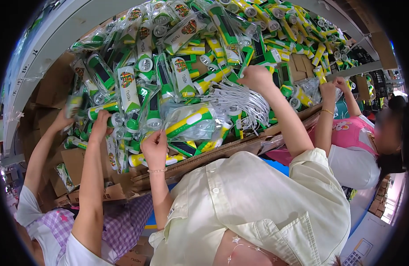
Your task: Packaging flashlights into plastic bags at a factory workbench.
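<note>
Plastic clouds the bagged torch (pixel 190 120) just left of the frame's centre. It is a green, yellow and white body in a clear sleeve, lying on top of the heap. Its long axis runs from lower left up to upper right. The glare on the wrap makes it hard to tell which end carries the lens. Your left hand (pixel 154 145), with a thin bracelet at the wrist, sits at the bag's lower left corner. Its fingertips are drawn together and pinch the loose edge of the sleeve. Your right hand (pixel 257 78) is up and to the right of centre, back toward you. Its fingers curl down into the pile and are hidden, so you cannot tell what they close on. A bundle of white cords (pixel 242 103) fans out just below it, between that hand and the bagged torch. Around both hands spreads the heap of torches (pixel 169 53), most of them in clear bags and lying at every angle, filling the upper half of the frame. The heap rests on flattened cardboard (pixel 200 157), whose near edge is cut off behind your pale shirt (pixel 253 199). At the lower left, a co-worker in a purple checked top (pixel 124 221) reaches both hands into the pile's edge. At the right, another co-worker in a pink top (pixel 353 133) does the same. The far corners bend away into the dark rim.
</note>
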Available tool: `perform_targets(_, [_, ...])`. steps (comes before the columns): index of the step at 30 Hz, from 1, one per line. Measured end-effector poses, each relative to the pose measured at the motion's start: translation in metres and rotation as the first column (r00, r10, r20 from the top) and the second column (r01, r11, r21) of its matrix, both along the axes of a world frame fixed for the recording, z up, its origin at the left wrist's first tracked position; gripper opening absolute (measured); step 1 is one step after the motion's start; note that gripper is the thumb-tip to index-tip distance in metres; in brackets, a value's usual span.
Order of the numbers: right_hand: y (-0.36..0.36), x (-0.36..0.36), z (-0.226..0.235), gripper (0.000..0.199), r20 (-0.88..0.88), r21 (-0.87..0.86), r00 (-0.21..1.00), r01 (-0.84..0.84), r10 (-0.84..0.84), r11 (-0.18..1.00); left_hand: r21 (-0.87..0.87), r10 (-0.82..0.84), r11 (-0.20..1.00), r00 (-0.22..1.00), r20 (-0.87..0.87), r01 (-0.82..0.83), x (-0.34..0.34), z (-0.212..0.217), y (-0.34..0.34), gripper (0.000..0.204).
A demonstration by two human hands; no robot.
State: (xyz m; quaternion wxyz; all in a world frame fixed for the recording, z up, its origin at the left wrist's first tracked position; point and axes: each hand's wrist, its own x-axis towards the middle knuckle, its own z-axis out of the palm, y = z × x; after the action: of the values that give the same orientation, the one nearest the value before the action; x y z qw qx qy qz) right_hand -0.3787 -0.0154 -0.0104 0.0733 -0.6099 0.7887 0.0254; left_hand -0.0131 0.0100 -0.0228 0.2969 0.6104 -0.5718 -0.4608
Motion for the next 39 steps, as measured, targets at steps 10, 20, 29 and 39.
perform_targets(10, [0.017,0.043,0.097,0.011,0.760,-0.220,0.650,0.236,0.015,0.947,-0.033,0.009,0.999,0.999,0.032,-0.008,0.002,-0.010,-0.008,0.019])
perform_targets(20, [0.019,0.162,0.073,0.014,0.863,-0.488,-0.214,-0.121,0.457,0.865,0.010,0.065,0.998,0.995,-0.071,-0.065,-0.001,-0.015,-0.010,0.023])
perform_targets(29, [-0.007,0.152,0.023,0.006,0.034,0.171,0.828,-0.557,0.560,0.813,-0.285,0.070,0.955,0.997,-0.041,-0.078,-0.002,-0.030,0.002,0.016])
perform_targets(39, [-0.017,0.166,0.027,0.016,0.080,-0.246,0.739,-0.636,0.669,0.732,0.110,-0.033,0.989,0.866,-0.498,0.101,0.029,-0.039,0.006,0.038])
